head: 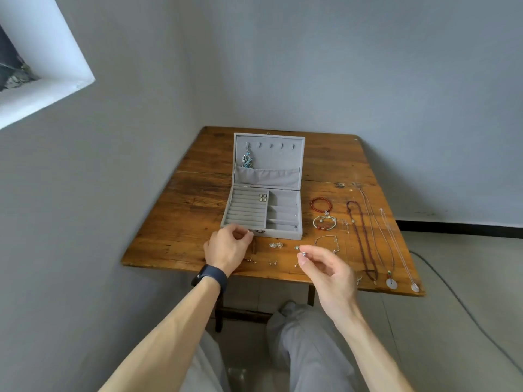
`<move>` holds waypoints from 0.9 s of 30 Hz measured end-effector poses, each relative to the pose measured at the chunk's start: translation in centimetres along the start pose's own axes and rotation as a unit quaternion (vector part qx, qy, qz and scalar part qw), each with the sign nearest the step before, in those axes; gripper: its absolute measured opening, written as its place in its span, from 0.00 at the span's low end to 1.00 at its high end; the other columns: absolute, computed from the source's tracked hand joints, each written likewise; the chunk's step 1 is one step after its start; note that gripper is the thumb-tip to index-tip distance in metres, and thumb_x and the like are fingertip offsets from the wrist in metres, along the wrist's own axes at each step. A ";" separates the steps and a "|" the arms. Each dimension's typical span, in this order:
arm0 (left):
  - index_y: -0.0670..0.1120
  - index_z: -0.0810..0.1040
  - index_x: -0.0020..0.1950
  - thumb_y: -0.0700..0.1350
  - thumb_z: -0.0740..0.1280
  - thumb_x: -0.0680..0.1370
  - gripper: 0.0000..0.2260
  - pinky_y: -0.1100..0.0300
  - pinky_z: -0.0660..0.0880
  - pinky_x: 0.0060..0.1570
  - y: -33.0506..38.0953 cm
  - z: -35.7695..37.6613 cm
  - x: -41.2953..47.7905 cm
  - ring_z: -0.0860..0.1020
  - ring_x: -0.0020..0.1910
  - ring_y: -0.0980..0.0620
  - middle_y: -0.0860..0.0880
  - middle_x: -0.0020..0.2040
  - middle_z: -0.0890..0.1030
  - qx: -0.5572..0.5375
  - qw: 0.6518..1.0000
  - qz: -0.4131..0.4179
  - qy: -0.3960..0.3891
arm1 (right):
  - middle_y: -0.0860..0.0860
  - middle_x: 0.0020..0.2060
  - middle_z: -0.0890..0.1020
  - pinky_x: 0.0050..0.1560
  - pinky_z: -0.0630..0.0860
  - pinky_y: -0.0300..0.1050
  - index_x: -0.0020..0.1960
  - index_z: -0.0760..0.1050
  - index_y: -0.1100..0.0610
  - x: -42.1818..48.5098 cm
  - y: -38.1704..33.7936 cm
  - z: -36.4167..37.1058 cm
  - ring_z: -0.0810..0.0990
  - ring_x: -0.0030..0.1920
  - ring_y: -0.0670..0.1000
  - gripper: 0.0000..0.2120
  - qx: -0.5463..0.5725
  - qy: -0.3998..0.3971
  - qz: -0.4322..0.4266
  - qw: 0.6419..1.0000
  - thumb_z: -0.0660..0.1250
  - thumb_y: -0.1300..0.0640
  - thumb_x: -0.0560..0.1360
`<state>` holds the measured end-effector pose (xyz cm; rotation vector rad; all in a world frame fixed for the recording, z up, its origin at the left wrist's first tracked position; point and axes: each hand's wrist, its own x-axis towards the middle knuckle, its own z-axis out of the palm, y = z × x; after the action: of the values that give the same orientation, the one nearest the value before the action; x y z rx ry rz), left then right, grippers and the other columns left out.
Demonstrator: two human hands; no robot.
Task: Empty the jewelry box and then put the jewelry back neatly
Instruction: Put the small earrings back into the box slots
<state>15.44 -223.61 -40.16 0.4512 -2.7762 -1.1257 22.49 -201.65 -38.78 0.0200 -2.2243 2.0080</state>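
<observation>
A grey jewelry box [284,234] stands open on the wooden table [181,216]. A blue dangling earring [247,160] hangs in its lid, and a small cluster piece [263,197] sits on the ring rolls. My right hand [325,267] pinches a tiny silver piece [303,253] between thumb and forefinger, just in front of the box. My left hand [227,247] hovers at the box's front left corner with fingers curled; whether it holds anything I cannot tell. Bracelets [320,205] [325,222] and several necklaces [365,244] lie to the right.
Small earrings and studs [276,245] [273,262] lie along the table's front edge between my hands. The table stands in a corner of grey walls. A cable [458,301] runs across the floor at the right. My knees are below the table edge.
</observation>
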 end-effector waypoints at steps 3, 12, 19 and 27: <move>0.53 0.80 0.44 0.55 0.72 0.75 0.06 0.67 0.77 0.39 -1.0 -1.4 0.2 0.80 0.42 0.61 0.57 0.43 0.82 -0.132 0.991 -0.004 0.015 | 0.43 0.46 0.86 0.52 0.80 0.38 0.50 0.84 0.49 0.6 -0.3 0.3 0.84 0.50 0.44 0.10 -0.014 -0.020 -0.016 1.000 0.75 0.61 0.73; 0.51 0.81 0.43 0.53 0.75 0.73 0.07 0.63 0.72 0.45 -5.3 -4.9 2.7 0.80 0.48 0.57 0.55 0.43 0.84 -0.231 0.970 -0.061 0.039 | 0.40 0.45 0.85 0.49 0.78 0.37 0.47 0.82 0.43 5.2 -1.1 3.4 0.83 0.49 0.42 0.07 -0.075 -0.037 -0.053 0.995 0.74 0.56 0.74; 0.51 0.82 0.44 0.50 0.74 0.74 0.05 0.59 0.78 0.51 -7.6 -5.5 4.6 0.82 0.44 0.60 0.56 0.41 0.86 -0.250 0.963 -0.086 0.058 | 0.31 0.45 0.82 0.41 0.74 0.26 0.49 0.82 0.40 9.7 -1.7 6.7 0.81 0.47 0.36 0.06 -0.183 -0.064 -0.109 0.975 0.73 0.51 0.75; 0.56 0.81 0.47 0.54 0.74 0.73 0.06 0.58 0.79 0.52 -9.1 -5.1 5.2 0.82 0.45 0.63 0.60 0.41 0.85 -0.246 0.963 -0.090 0.065 | 0.35 0.43 0.85 0.45 0.75 0.25 0.51 0.83 0.43 13.1 -0.7 9.4 0.83 0.46 0.36 0.08 -0.199 -0.111 -0.085 0.970 0.73 0.55 0.76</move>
<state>13.66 -234.79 -42.90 0.6903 -2.2620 -1.6914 8.70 -209.94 -37.48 0.3954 -2.6211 1.5074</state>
